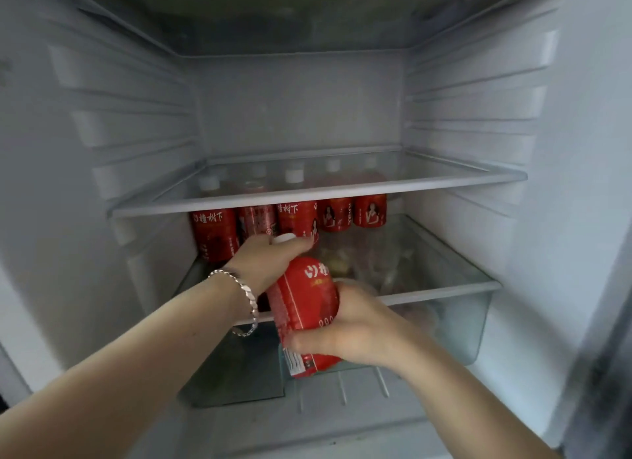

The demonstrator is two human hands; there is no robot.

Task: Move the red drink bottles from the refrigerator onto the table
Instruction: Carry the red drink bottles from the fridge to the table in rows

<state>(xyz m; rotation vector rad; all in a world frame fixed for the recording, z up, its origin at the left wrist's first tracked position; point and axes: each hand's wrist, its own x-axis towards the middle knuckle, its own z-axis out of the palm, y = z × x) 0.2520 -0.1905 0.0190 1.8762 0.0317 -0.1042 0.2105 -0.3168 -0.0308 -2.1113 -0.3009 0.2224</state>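
A red drink bottle (pixel 304 308) with a white cap is tilted in front of the fridge's lower shelf, held by both hands. My left hand (pixel 270 257), with a silver bracelet on its wrist, grips the bottle's neck and cap. My right hand (pixel 355 328) wraps the lower body of the same bottle. Behind them, several more red drink bottles (pixel 297 219) with white caps stand in a row on the lower glass shelf (pixel 441 289), partly hidden by the upper shelf's front edge.
A bare glass shelf (pixel 342 188) spans the fridge above the bottles. Clear bagged food (pixel 376 263) lies right of the row. A clear drawer (pixel 465 325) sits under the lower shelf. Fridge walls (pixel 102 133) close both sides.
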